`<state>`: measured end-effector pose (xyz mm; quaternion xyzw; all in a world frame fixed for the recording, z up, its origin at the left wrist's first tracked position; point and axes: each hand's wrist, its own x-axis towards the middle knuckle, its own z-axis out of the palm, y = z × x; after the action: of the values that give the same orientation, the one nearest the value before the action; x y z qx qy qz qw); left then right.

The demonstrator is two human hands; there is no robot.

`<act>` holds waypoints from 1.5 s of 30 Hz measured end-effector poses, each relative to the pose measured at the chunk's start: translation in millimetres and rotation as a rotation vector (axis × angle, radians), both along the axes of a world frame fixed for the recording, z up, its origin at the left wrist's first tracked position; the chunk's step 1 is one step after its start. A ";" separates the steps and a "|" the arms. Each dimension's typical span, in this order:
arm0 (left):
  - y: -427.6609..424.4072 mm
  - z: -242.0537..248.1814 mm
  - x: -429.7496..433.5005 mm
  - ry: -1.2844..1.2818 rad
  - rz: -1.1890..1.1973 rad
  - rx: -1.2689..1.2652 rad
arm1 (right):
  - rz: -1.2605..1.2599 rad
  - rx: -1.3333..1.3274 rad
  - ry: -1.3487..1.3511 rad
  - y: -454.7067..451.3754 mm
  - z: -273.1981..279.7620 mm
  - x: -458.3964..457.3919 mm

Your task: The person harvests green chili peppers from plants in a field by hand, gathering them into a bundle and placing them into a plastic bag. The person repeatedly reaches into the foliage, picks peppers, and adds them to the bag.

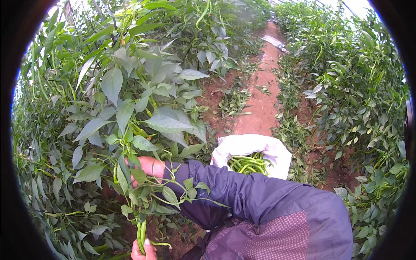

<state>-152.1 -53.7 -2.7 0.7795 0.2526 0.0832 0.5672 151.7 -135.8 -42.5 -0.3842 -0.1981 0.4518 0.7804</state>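
Long green chili peppers (141, 232) are gripped between the thumb and fingers of my left hand (144, 251), low in the view, just under a leafy pepper plant. Higher up, my right hand (148, 169) reaches in among the leaves of the same plant. Leaves cover its fingers, so whether it holds anything cannot be told. Close to the wrist of the right arm hang pepper leaves (169, 195). Beyond the right sleeve stands a white sack (250, 143) with its mouth spread, holding many green peppers (248, 164).
Dense rows of pepper plants (351, 107) line both sides of a reddish soil path (261, 97). Cut leafy stems (234, 100) lie along the path. A pale sheet or bag (274, 42) lies farther up the path.
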 end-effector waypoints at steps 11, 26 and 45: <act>-0.5 2.1 -1.6 0.018 0.002 -0.026 | 0.073 0.019 0.015 2.7 -6.8 8.1; 17.0 -2.2 -8.8 -0.070 -0.129 -0.683 | 0.666 0.241 0.140 -62.1 -0.6 94.7; -76.6 -11.1 63.6 -0.378 -0.089 0.277 | 1.089 0.588 0.053 -34.7 45.2 16.7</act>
<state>-88.4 -130.4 -13.8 0.8309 0.0934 0.2365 0.4950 168.4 -170.6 2.7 0.0146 -0.4624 0.7213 0.5155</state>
